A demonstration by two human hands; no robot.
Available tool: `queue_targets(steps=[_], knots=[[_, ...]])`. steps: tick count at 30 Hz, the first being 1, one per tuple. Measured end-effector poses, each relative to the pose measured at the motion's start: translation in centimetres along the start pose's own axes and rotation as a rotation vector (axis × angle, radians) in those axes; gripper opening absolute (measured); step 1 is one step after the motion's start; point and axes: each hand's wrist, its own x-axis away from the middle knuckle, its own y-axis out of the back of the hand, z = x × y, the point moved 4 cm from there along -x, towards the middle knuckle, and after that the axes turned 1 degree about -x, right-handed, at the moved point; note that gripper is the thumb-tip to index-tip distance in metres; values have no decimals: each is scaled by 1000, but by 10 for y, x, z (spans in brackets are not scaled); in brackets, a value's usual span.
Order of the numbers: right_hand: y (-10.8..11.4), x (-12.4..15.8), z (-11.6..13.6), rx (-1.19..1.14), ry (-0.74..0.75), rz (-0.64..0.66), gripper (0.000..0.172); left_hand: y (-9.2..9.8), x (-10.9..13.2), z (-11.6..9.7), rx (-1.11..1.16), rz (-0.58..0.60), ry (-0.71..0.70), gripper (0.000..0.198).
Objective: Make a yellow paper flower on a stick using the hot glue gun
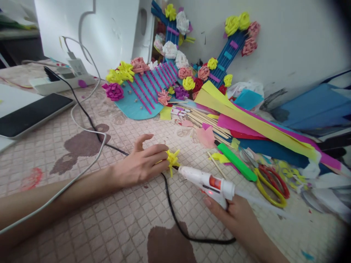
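A small yellow paper flower (172, 159) is at the fingertips of my left hand (144, 160). The fingers are bent round its left side, with the index finger raised and curled. My right hand (233, 215) is wrapped round the handle of a white glue gun (201, 179), which has an orange window and a small red light. The gun's dark nozzle points left and meets the flower's lower right edge. A black cord (171, 208) curves over the patterned cloth between my hands and runs under my left hand.
Paper-flower decorated guitar shapes (145, 91) stand behind. Wooden sticks (205, 118), coloured paper sheets (252, 118), a green cutter (237, 161) and scissors (270, 190) lie at right. A phone (35, 113), a power strip (63, 82) and a white cable (90, 166) are at left.
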Motion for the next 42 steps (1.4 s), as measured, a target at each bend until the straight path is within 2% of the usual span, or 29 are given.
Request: queue_targets(steps=[7,21,33,42], knots=[[-1,0,4,-31,19,-4,24,-3,0,2,72,5,40,12],[-8,2,2,-26,-33,25,22,-3,0,2,90,-48,19,10],[-13,0,1,-63,-87,122,25,-6,1,2,68,-55,26,9],[-11,1,1,33,-41,53,30,-4,-1,3,97,-63,37,10]])
